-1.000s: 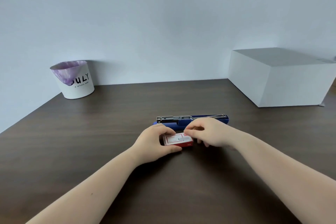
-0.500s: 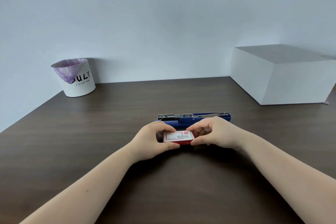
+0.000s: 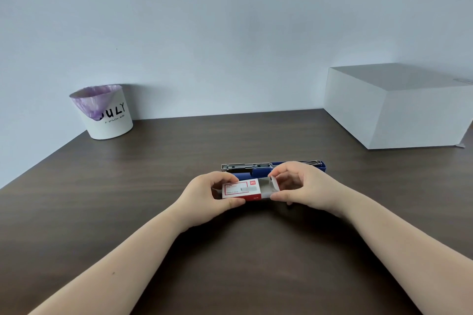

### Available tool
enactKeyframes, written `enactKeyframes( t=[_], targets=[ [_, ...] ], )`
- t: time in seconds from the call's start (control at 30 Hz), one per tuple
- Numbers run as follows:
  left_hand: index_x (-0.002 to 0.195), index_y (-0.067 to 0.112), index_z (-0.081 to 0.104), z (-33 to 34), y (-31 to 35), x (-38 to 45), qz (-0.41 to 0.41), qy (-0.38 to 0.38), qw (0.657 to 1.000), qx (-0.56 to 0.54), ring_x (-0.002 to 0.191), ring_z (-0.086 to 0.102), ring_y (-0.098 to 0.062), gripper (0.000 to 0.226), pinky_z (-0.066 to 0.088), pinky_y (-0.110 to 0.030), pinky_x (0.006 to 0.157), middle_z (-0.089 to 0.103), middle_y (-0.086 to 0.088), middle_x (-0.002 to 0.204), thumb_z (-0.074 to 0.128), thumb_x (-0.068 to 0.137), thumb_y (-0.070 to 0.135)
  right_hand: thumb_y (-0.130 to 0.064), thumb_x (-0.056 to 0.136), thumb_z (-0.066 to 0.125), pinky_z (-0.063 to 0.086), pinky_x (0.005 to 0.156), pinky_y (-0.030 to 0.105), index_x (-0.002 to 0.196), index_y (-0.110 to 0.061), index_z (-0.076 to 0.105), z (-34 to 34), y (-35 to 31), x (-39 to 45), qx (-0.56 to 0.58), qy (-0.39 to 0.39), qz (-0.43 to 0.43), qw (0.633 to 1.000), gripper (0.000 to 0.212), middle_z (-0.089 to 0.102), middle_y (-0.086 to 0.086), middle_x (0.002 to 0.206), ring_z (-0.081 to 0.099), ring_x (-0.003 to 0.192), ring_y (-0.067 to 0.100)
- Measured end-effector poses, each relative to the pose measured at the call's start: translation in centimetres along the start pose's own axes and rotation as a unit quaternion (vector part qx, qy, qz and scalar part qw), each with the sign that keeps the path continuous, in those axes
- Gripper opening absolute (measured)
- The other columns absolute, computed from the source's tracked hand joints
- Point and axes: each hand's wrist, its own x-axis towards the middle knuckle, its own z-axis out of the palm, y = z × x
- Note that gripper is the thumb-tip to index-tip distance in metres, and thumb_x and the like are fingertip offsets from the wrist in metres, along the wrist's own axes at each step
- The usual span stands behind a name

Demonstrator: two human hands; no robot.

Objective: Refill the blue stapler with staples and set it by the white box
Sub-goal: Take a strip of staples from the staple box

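A small red and white staple box point(image 3: 240, 190) is held just above the dark table, near its middle. My left hand point(image 3: 207, 194) grips the box's left end. My right hand point(image 3: 304, 186) pinches the inner tray point(image 3: 268, 188), which sticks out of the box's right end. Right behind my hands lies the blue stapler point(image 3: 258, 168), flat on the table with its metal staple channel showing on top; my hands hide its middle and front. The white box point(image 3: 399, 115) stands at the far right against the wall.
A white cup-shaped bin point(image 3: 107, 115) with a purple liner and black lettering stands at the far left by the wall. The dark wood table point(image 3: 153, 186) reaches the wall behind and drops off along its left edge.
The staple box has been lifted and tilted toward me. My right hand has drawn the inner tray out to the right, where before the box was closed.
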Motion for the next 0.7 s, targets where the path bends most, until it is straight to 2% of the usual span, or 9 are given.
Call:
enactKeyframes(
  t=[0.1, 0.2, 0.3, 0.37, 0.5, 0.7],
  targets=[
    [0.089, 0.043, 0.06, -0.2, 0.1, -0.1, -0.003, -0.004, 1.0, -0.003, 0.087, 0.067, -0.009, 0.034, 0.055, -0.027, 0.085, 0.069, 0.012, 0.096, 0.081, 0.067, 0.028, -0.025, 0.073, 0.079, 0.053, 0.063, 0.02, 0.105, -0.023, 0.062, 0.5, -0.3, -0.1, -0.057, 0.035, -0.018, 0.998, 0.036, 0.069, -0.001, 0.102, 0.064, 0.078, 0.008],
    [0.091, 0.041, 0.062, -0.6, 0.2, 0.1, -0.001, 0.004, 1.0, -0.012, 0.092, 0.067, -0.01, 0.034, 0.055, -0.031, 0.089, 0.07, 0.01, 0.101, 0.082, 0.066, 0.029, -0.017, 0.08, 0.073, 0.053, 0.064, 0.022, 0.106, -0.017, 0.061, 0.2, -0.3, -0.2, 0.01, 0.032, -0.01, 0.999, 0.028, 0.07, 0.004, 0.101, 0.062, 0.063, 0.009],
    [0.096, 0.032, 0.066, -1.4, 1.2, 0.7, 0.004, 0.02, 0.999, -0.042, 0.092, 0.068, -0.008, 0.038, 0.055, -0.031, 0.091, 0.072, 0.009, 0.102, 0.084, 0.064, 0.025, -0.005, 0.081, 0.07, 0.054, 0.068, 0.025, 0.111, -0.012, 0.059, -0.3, -0.2, -0.4, 0.113, 0.004, 0.011, 0.994, 0.032, 0.071, 0.011, 0.104, 0.064, 0.067, 0.016],
    [0.1, 0.029, 0.068, -2.1, 2.4, 1.1, 0.011, 0.02, 0.999, -0.047, 0.092, 0.069, -0.007, 0.041, 0.055, -0.03, 0.09, 0.073, 0.008, 0.1, 0.084, 0.063, 0.025, 0.0, 0.079, 0.07, 0.055, 0.066, 0.022, 0.111, -0.01, 0.059, -0.5, -0.3, -0.4, 0.141, -0.003, 0.021, 0.99, 0.035, 0.071, 0.01, 0.101, 0.065, 0.065, 0.013],
    [0.1, 0.028, 0.068, -3.1, 4.2, 1.7, 0.023, 0.009, 0.998, -0.054, 0.093, 0.069, -0.009, 0.041, 0.056, -0.032, 0.09, 0.074, 0.006, 0.1, 0.084, 0.062, 0.025, 0.002, 0.077, 0.072, 0.055, 0.065, 0.026, 0.11, -0.008, 0.061, -0.5, -0.6, -0.5, 0.157, 0.007, 0.022, 0.987, 0.037, 0.072, 0.006, 0.095, 0.065, 0.062, 0.006],
    [0.102, 0.026, 0.068, -3.3, 4.7, 2.0, 0.019, 0.011, 0.998, -0.051, 0.093, 0.07, -0.01, 0.041, 0.056, -0.034, 0.09, 0.074, 0.005, 0.099, 0.083, 0.063, 0.023, -0.005, 0.076, 0.075, 0.05, 0.063, 0.026, 0.11, -0.016, 0.063, -1.0, -0.4, -0.7, 0.136, 0.031, 0.014, 0.99, 0.038, 0.072, 0.01, 0.103, 0.064, 0.071, 0.004]
  ],
)
